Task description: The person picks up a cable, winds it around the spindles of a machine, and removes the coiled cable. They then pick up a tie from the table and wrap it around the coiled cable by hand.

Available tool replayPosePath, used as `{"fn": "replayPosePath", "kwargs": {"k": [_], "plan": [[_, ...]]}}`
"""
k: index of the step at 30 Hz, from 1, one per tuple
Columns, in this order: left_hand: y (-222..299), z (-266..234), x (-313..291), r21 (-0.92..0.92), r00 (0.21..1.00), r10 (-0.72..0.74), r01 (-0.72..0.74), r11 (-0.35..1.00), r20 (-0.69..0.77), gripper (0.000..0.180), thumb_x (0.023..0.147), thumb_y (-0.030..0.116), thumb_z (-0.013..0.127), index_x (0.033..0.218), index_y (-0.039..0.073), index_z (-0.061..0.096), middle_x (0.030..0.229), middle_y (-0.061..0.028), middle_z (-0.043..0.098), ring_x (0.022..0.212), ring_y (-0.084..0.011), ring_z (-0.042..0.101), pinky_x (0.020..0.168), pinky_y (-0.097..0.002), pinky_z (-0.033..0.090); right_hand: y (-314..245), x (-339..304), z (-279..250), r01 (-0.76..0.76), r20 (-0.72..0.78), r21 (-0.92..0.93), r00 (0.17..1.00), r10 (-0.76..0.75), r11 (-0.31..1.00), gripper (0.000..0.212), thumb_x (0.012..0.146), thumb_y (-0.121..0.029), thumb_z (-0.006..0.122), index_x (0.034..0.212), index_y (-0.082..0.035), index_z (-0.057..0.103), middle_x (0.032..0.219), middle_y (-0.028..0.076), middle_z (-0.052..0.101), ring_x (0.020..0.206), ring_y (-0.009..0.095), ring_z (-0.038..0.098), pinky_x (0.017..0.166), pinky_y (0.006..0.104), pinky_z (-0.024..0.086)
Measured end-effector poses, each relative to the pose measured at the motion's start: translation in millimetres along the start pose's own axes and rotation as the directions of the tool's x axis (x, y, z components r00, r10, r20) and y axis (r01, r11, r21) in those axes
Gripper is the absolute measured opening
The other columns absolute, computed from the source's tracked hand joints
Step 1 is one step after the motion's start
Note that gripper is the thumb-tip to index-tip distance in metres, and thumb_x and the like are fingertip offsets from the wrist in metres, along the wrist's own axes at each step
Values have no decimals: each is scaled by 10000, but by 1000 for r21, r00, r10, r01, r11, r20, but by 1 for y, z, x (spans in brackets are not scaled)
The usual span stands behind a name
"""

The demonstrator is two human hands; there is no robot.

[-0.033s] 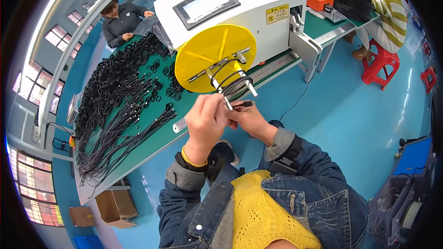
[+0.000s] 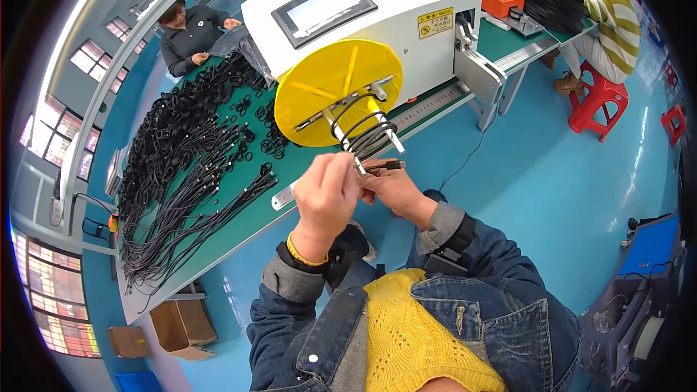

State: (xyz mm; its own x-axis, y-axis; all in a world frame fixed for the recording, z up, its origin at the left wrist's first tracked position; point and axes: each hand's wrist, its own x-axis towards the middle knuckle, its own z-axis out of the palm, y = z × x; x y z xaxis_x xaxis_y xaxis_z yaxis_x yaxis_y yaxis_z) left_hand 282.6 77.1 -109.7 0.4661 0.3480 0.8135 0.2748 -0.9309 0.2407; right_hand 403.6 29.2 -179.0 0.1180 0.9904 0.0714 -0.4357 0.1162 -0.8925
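A black cable [image 2: 372,135] is looped several times around two metal prongs that stick out from a yellow disc [image 2: 305,91] on a white machine. My right hand [image 2: 398,190] is closed on the cable's end, where a black connector [image 2: 394,165] pokes out past the fingers. Beside it, my left hand [image 2: 324,190] is held in a pinch at the lower tip of the nearer prong, just below the loops. Its fingertips are turned away, so what lies between them is hidden. The two hands are very close together.
The white machine [image 2: 396,25] has a screen [image 2: 324,11] on top. Many black cables [image 2: 192,156] cover the green table to the left. A person [image 2: 192,35] works at the far left, another [image 2: 613,25] sits on a red stool [image 2: 601,105] at right. A cardboard box [image 2: 185,327] lies below.
My left hand has shifted slightly downward, and the loops on the prongs look a little more tightly bunched. My right hand has hardly moved.
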Motion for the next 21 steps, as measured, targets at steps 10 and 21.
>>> {"fn": "replayPosePath", "kwargs": {"k": [10, 21], "plan": [[-2, -1, 4, -242, 994, -105, 109, 964, 29, 201, 654, -31, 672, 838, 33, 618, 800, -98, 576, 644, -264, 571, 543, -318, 460, -2, 1, -13, -88, -64, -7, 994, 87, 996, 143, 896, -158, 567, 868, -24, 609, 673, 36, 585, 554, 98, 523, 497, 229, 424], [23, 27, 48, 25, 982, 93, -98, 995, 166, 168, 682, 40, 675, 837, 76, 620, 770, -55, 517, 710, -246, 498, 632, -350, 358, 0, -7, -24, 37, -78, -5, 996, -37, 999, 172, 900, -173, 555, 824, -31, 612, 669, 32, 595, 535, 86, 516, 482, 224, 422]]}}
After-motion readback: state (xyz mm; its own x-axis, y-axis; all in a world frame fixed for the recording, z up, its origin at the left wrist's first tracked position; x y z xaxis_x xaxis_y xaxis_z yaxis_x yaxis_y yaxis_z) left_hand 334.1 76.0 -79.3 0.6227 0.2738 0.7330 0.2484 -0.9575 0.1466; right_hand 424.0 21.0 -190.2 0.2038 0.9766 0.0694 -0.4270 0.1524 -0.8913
